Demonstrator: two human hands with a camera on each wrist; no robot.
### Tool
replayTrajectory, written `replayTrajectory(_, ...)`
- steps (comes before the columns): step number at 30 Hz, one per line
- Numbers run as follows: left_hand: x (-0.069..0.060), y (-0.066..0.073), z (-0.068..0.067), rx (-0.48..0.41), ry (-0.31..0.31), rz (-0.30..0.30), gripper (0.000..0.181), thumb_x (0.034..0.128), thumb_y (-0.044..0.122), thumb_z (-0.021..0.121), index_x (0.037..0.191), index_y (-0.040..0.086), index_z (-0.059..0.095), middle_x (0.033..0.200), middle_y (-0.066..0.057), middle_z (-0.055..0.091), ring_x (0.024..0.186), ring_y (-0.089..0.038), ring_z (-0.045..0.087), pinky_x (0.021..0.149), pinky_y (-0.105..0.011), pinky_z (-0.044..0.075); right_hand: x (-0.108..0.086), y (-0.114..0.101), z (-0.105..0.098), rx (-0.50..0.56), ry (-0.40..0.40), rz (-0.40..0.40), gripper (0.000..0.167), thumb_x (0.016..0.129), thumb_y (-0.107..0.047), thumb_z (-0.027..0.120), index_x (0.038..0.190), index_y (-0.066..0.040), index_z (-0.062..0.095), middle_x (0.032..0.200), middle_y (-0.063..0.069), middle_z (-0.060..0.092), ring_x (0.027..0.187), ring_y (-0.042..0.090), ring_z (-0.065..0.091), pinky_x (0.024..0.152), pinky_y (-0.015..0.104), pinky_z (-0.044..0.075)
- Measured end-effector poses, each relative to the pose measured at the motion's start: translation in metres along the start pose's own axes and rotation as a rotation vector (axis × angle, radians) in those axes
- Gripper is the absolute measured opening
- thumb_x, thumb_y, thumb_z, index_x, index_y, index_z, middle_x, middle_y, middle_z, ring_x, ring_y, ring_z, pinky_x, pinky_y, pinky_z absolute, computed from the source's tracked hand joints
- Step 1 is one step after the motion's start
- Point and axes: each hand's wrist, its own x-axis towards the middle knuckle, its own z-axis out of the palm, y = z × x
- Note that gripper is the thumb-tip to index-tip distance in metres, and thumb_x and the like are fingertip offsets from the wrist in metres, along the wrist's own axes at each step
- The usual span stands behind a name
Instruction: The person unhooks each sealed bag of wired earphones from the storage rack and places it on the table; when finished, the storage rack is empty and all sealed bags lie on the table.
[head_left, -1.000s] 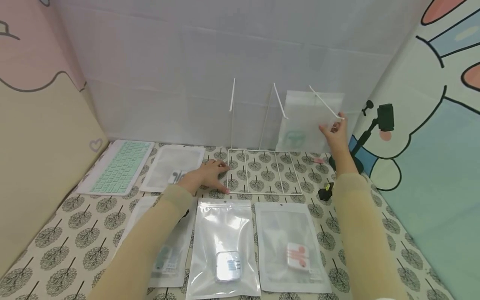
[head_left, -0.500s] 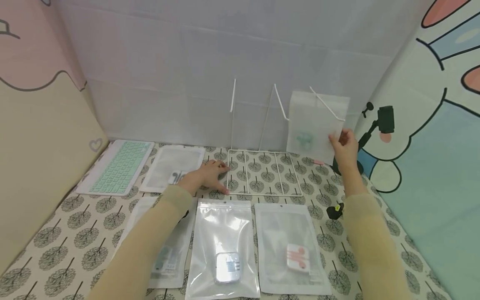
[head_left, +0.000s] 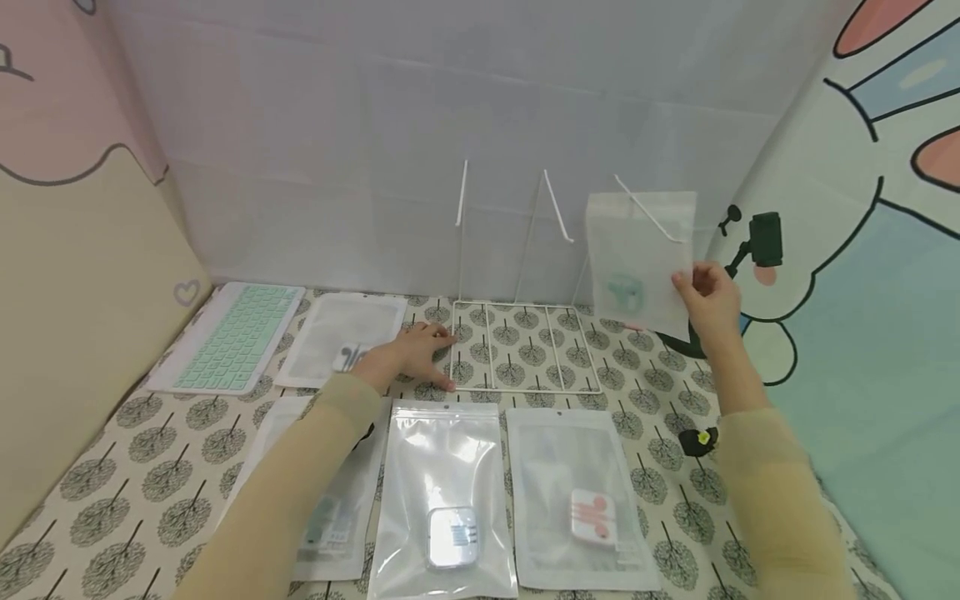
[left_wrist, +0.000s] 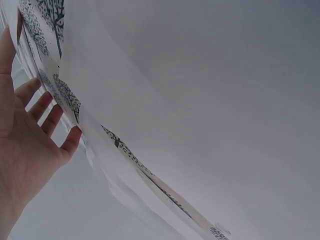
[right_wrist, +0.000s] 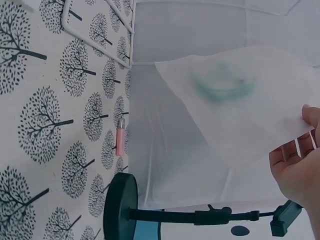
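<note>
My right hand [head_left: 711, 302] pinches the lower right edge of a white translucent zip pouch [head_left: 647, 250] between thumb and fingers. A blurred green item [head_left: 626, 292] shows through it. The pouch is at the right prong [head_left: 651, 210] of a white wire display rack [head_left: 525, 390]; whether the prong passes through the pouch's hole I cannot tell. In the right wrist view the pouch [right_wrist: 240, 105] slants out from the fingers. My left hand [head_left: 422, 350] rests on the table with fingers spread, touching the left side of the rack's base. The rack's other two prongs carry nothing.
Three pouches lie in front: one partly under the left sleeve [head_left: 341, 508], a shiny one [head_left: 446, 467], and one with pink earphones [head_left: 581, 467]. Another pouch [head_left: 352, 329] and a mint keyboard [head_left: 232, 337] lie left. A black phone stand [head_left: 765, 242] stands right, near a pink item [right_wrist: 120, 137].
My right hand has moved right and slightly down, drawing the pouch rightward and toward me. Its grip has shifted lower from near the prong tip. My left hand has stayed in place.
</note>
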Motion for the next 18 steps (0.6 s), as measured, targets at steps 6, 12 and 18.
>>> replayTrajectory(6,0.000,0.000,0.000,0.007,-0.001,0.002,0.103,0.0679,0.070,0.066,0.150,0.021,0.027,0.152,-0.008,0.027,0.138,-0.035,0.023,0.111,-0.061,0.017,-0.005,-0.011,-0.019,-0.118,-0.007,-0.056,0.022,0.089,-0.033,0.064,0.095,-0.013,0.057,0.079,-0.027,0.050,0.075,-0.005,0.049,0.064,0.010,0.038)
replayTrajectory(12,0.001,-0.001,0.002,0.001,-0.006,0.001,0.104,0.0678,0.071,0.065,0.150,0.021,0.026,0.153,-0.007,0.026,0.139,-0.035,0.022,0.111,-0.062,0.016,-0.011,-0.023,-0.036,-0.244,-0.057,-0.157,0.034,0.091,-0.028,0.063,0.104,0.003,0.058,0.083,-0.013,0.060,0.072,-0.015,0.045,0.062,0.008,0.036)
replayTrajectory(18,0.000,-0.002,0.002,0.002,0.001,0.007,0.104,0.0674,0.072,0.064,0.150,0.021,0.025,0.153,-0.007,0.026,0.139,-0.035,0.022,0.111,-0.062,0.016,-0.014,-0.033,-0.053,-0.355,-0.103,-0.257,0.030,0.091,-0.023,0.063,0.105,0.003,0.058,0.090,0.017,0.069,0.069,-0.024,0.041,0.060,0.009,0.035)
